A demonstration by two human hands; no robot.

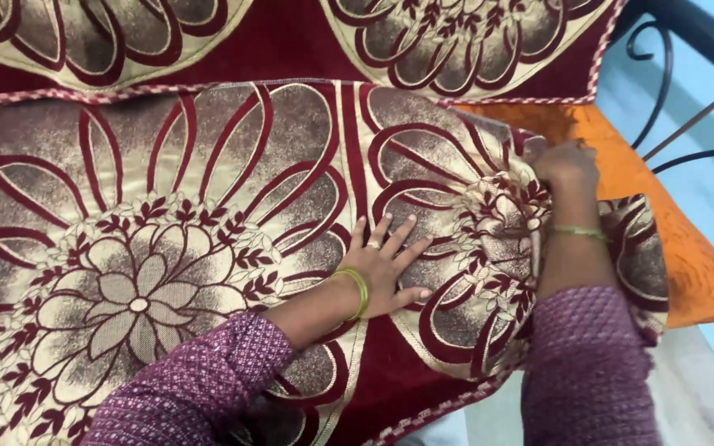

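L fingers (401,234) released, splayed flat, palm down, pressing the cover (208,182); gold ring (373,244) on one finger. The left hand (386,268) grasps nothing, it only pins the cloth. R fingers are curled and clenched on a bunched fold of the same cover near its far right corner. The fingertips are buried in the fabric, so the exact pinch can't be told. The right hand (568,165) sits where the cloth meets the orange cushion (663,215).

Outward: green bangle (359,291) on the L wrist, thinner one (580,232) on the R, purple patterned sleeves (200,380) on both arms.

The cover is maroon w/ gold floral panels. It lies spread over most of the seat and is smooth on the left, but rumpled and folded back at the right end, so part of the cushion is bare. A matching cloth (291,41) lies across the top of the view. Dark metal frame (687,99) w/ scrollwork stands beyond the cushion, pale floor (696,388) below.

Step in hand, as I judge it: fitting the right end of the cover, L hand anchoring, R hand working the corner. Next move prob. calls for the L palm holding firm while the fold is drawn out toward the bare cushion edge, w/o dragging the smoothed part askew.
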